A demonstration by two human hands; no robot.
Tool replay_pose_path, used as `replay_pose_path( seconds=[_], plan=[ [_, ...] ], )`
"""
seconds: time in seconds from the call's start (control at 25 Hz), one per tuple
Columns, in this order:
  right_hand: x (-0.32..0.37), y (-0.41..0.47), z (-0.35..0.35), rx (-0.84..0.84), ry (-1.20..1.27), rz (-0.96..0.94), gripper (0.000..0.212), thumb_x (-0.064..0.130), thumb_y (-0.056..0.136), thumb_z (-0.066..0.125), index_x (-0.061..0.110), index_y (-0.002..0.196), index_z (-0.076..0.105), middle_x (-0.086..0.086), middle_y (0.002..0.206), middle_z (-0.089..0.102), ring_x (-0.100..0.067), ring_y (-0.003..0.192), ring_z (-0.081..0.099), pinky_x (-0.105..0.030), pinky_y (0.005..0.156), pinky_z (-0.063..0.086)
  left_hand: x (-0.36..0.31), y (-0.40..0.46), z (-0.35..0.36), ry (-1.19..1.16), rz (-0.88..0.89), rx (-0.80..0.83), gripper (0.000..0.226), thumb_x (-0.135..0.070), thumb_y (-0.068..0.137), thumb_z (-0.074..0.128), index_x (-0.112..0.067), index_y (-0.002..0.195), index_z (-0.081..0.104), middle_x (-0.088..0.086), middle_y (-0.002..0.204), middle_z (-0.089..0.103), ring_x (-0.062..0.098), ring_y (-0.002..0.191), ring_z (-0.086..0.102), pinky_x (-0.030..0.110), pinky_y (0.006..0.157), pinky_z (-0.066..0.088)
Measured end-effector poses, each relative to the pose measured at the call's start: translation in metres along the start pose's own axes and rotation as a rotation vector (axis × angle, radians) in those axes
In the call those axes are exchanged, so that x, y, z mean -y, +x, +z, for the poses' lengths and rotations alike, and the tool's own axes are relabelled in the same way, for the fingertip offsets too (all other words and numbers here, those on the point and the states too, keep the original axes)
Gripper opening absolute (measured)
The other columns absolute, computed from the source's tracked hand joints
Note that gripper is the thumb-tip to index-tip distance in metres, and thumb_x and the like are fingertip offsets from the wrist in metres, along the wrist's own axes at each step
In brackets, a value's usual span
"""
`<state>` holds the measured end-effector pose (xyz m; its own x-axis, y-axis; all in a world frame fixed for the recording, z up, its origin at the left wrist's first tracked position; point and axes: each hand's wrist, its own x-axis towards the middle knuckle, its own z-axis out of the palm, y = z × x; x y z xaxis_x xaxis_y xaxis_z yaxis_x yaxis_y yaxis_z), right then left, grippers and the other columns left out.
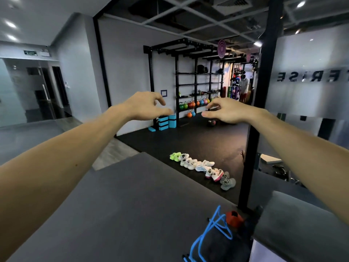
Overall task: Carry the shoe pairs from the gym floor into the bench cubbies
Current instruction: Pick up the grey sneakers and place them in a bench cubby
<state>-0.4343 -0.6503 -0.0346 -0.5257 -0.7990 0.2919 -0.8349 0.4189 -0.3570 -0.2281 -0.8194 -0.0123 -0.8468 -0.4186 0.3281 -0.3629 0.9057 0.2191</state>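
I see the shoe pairs (203, 168) lined up in a slanting row on the black gym floor (188, 140), just left of the black pillar (253, 129) that stands at the mat's near edge. The lime-green pair (175, 156) lies farthest from that pillar, the grey pair (227, 181) nearest it. Nearer me than the pillar's foot spreads a grey padded surface (122, 205). Above the row I hold both arms out: my left hand (145, 106) and right hand (224, 111) hang apart in the air, fingers loosely curled, gripping nothing. Beyond the pillar's left side stands a rack (198, 82) with coloured kettlebells (192, 104).
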Motion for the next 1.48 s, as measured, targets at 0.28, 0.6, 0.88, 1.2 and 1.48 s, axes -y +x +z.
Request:
replay_pose_path(
  seconds=[0.28,0.6,0.88,1.2,1.48],
  plan=[
    [-0.043,0.145,0.052,-0.007,0.019,0.107,0.061,0.056,0.084,0.057,0.017,0.13,0.05,-0.005,0.14,0.047,-0.021,0.126,0.044,-0.033,0.102,0.037,0.092,0.152,0.064,-0.042,0.111,0.01,0.059,-0.054,0.085,0.06,-0.022,0.134,0.048,0.001,0.138,0.048,0.017,0.122,0.046,0.025,0.088,0.032],
    [-0.126,0.329,0.077,-0.04,0.028,0.208,0.062,0.053,0.087,0.057,0.016,0.135,0.045,-0.005,0.141,0.045,-0.021,0.125,0.045,-0.029,0.096,0.036,0.159,0.371,0.11,-0.073,0.194,-0.003,0.055,-0.056,0.084,0.06,-0.027,0.13,0.05,0.002,0.133,0.051,0.019,0.117,0.048,0.028,0.085,0.035],
    [-0.187,0.467,0.104,-0.049,-0.039,0.271,0.061,0.054,0.087,0.056,0.017,0.134,0.045,-0.005,0.14,0.045,-0.02,0.121,0.046,-0.028,0.093,0.037,0.21,0.545,0.174,-0.116,0.285,0.028,0.059,-0.06,0.081,0.061,-0.026,0.129,0.051,0.0,0.137,0.048,0.019,0.121,0.047,0.029,0.091,0.037],
    [-0.278,0.616,0.152,-0.111,-0.06,0.436,0.056,0.048,0.089,0.056,0.015,0.133,0.047,-0.004,0.143,0.043,-0.021,0.129,0.041,-0.029,0.101,0.03,0.258,0.753,0.259,-0.15,0.439,0.107,0.056,-0.059,0.082,0.062,-0.027,0.127,0.053,0.001,0.131,0.052,0.019,0.113,0.051,0.033,0.089,0.046],
    [-0.373,0.69,0.169,-0.224,-0.024,0.628,0.051,0.046,0.088,0.059,0.015,0.128,0.053,-0.006,0.13,0.055,-0.022,0.117,0.054,-0.028,0.092,0.039,0.231,0.904,0.345,-0.215,0.594,0.197,0.058,-0.059,0.08,0.063,-0.027,0.128,0.052,0.0,0.126,0.053,0.018,0.105,0.054,0.038,0.089,0.048]
  ],
)
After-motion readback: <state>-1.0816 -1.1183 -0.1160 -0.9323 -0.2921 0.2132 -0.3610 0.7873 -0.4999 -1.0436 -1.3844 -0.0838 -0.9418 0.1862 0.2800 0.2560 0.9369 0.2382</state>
